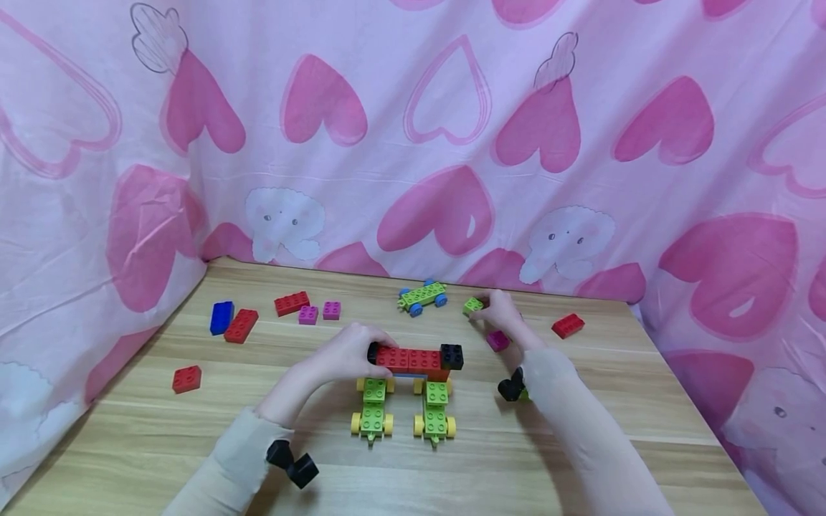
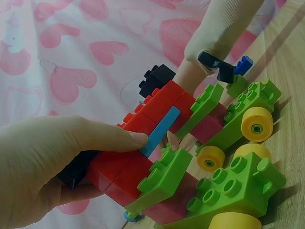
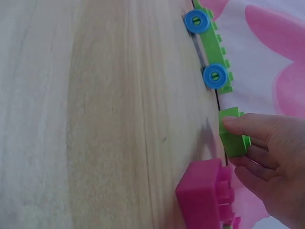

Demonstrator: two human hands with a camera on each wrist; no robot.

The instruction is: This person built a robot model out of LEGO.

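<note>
In the head view my left hand point(image 1: 357, 352) grips the left end of a toy brick build. Red bricks point(image 1: 409, 359) form its top, with a black brick point(image 1: 452, 356) at the right end; a flat blue piece point(image 2: 162, 130) lies along the side near the thumb. Below are two green wheeled bases point(image 1: 373, 423) with yellow wheels point(image 2: 256, 125). Farther back, my right hand point(image 1: 502, 315) pinches a small green brick point(image 3: 232, 132) between thumb and fingers. A magenta brick point(image 1: 497, 340) sits close under that hand.
A green car base point(image 1: 422, 294) with blue wheels stands by the back edge. To the left lie a blue brick point(image 1: 221, 317), several red bricks point(image 1: 241, 326) and two pink bricks point(image 1: 332, 310). Another red brick point(image 1: 568, 326) lies at the right. A heart-patterned curtain point(image 1: 445, 201) encloses the table.
</note>
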